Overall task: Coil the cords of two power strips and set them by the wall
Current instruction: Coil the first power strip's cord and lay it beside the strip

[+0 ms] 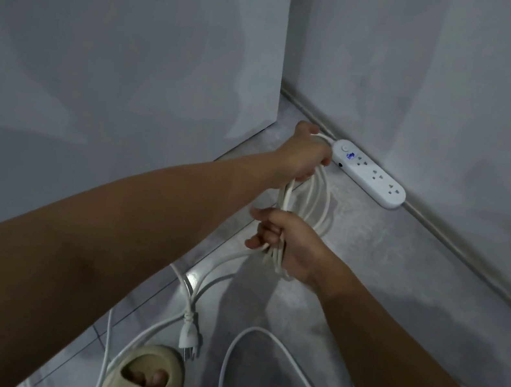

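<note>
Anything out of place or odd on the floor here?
Nothing damaged. Loose white cord sprawls beside the sandal, its plug at the toe: a possible trip risk. The power strip lies neatly along the wall.

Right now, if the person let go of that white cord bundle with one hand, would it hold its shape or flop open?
It would probably sag: the coiled cord hangs in loose loops between the left hand and right hand. The loops look springy and uneven, so some may slip free. The plug trailing on the floor could tug the loose end down.
</note>
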